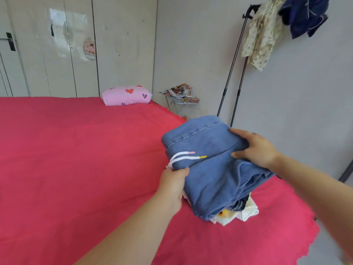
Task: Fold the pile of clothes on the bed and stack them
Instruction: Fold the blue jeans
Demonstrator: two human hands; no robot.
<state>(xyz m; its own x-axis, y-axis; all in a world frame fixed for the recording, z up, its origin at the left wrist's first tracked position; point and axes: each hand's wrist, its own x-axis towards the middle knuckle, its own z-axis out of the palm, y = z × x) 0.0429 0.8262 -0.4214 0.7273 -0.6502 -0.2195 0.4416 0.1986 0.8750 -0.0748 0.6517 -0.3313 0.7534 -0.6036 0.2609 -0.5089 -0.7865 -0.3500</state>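
Note:
A folded pair of blue denim trousers (pixel 210 159) with a white drawstring lies on top of a small stack of folded clothes (pixel 240 211) near the right edge of the red bed (pixel 76 159). White, yellow and dark fabric peeks out under the denim. My left hand (pixel 174 183) grips the near left edge of the denim, fingers curled under it by the drawstring. My right hand (pixel 254 148) holds the far right edge, thumb on top and fingers wrapped over the fold.
A pink pillow with hearts (pixel 127 95) lies at the head of the bed. A small folding table with papers (pixel 181 96) stands by the wall. A clothes rack (pixel 238 73) with hanging garments (pixel 282 25) stands to the right. Wardrobe doors (pixel 76 46) line the back.

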